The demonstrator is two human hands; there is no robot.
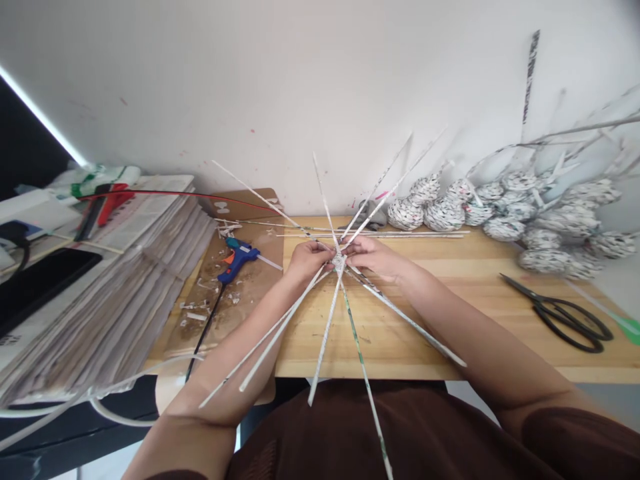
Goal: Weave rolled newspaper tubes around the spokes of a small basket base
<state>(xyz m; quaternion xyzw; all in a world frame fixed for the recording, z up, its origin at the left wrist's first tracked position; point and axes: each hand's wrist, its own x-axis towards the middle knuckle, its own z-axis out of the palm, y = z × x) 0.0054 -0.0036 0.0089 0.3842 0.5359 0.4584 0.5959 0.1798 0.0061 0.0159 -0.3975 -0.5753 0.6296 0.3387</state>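
Rolled paper sticks cross at a small woven centre and fan out in all directions like spokes. My left hand pinches this paper weave from the left side. From the right, my right hand grips it too, fingers closed at the crossing. Several spokes stretch down toward my lap, others up toward the wall. Behind my hands, more loose paper sticks lie flat on the wooden table. My fingertips partly hide the centre.
At left a blue glue gun lies on scrap-strewn cardboard, beside a tall newspaper stack with a phone on top. Black scissors lie at right. Several woven paper gourd shapes stand along the wall.
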